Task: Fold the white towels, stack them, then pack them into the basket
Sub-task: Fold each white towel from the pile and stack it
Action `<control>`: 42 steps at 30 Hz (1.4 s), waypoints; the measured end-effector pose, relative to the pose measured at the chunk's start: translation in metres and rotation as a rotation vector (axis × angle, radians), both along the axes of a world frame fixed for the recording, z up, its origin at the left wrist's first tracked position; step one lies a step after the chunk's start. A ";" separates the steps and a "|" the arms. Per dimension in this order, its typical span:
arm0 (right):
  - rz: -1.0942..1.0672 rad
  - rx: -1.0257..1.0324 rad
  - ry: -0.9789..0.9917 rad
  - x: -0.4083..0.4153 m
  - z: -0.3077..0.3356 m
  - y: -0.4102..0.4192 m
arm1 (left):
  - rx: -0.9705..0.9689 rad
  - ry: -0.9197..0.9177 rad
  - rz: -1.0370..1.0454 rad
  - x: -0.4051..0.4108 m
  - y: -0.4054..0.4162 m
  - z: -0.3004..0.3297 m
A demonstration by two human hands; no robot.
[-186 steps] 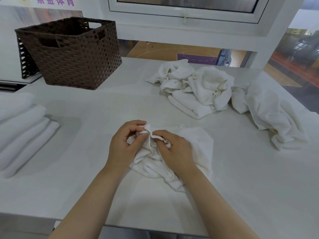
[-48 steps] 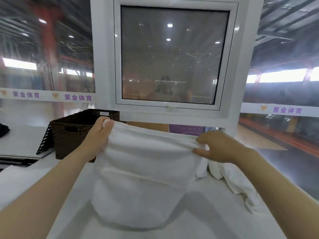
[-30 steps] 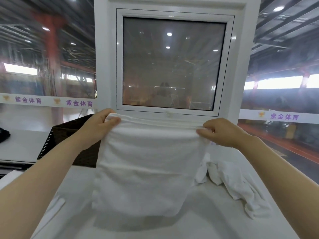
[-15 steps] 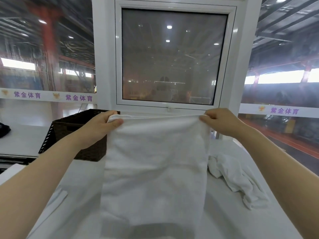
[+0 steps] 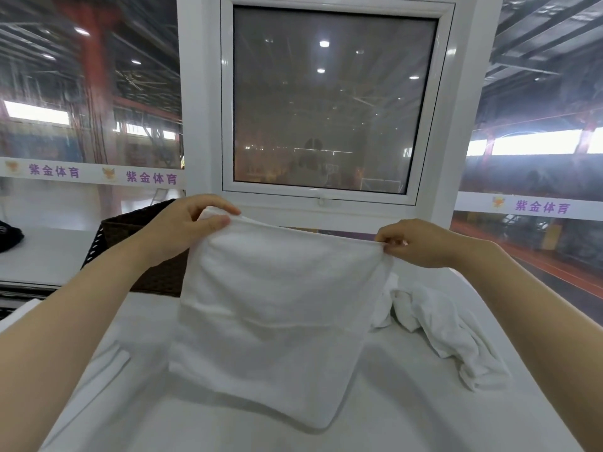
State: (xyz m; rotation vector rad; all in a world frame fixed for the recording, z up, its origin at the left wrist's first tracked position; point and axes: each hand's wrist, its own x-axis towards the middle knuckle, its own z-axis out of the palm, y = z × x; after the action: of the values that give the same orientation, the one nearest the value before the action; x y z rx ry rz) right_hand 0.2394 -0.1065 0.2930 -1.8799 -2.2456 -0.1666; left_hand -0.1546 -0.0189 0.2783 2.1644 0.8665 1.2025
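Left hand (image 5: 182, 225) pinches white towel (image 5: 277, 308) top left corner; right hand (image 5: 421, 241) pinches top right corner. Towel hangs, lower edge on desk (image 5: 408, 402). Basket (image 5: 137, 252) behind left forearm.

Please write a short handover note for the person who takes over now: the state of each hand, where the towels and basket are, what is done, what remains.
Left hand pinches the top left corner of the white towel; right hand pinches the top right corner. The towel hangs spread, its lower part on the white table.
The brown woven basket stands behind the left arm.
An unfolded towel pile lies to the right.
Folded towels lie at left, mostly hidden.
Left: fold this towel and the pile, stack, pack.
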 end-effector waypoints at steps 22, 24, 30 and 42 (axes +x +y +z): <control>-0.187 0.286 -0.261 -0.010 0.010 -0.013 | 0.316 0.381 0.211 -0.004 0.006 -0.010; -0.157 0.122 -0.157 -0.009 0.014 -0.016 | 0.266 0.371 0.172 -0.008 0.011 -0.009; -0.235 0.212 -0.268 -0.015 0.011 -0.002 | 0.270 0.592 0.165 -0.005 0.034 -0.009; -0.358 0.330 -0.376 -0.026 -0.019 0.021 | 0.915 0.600 0.735 0.018 0.066 -0.036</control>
State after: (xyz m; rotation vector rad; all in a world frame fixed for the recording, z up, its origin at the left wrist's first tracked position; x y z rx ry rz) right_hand 0.2137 -0.0860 0.2740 -2.1729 -1.8965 -0.9542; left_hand -0.1369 0.0474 0.2419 3.1856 1.7228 1.4843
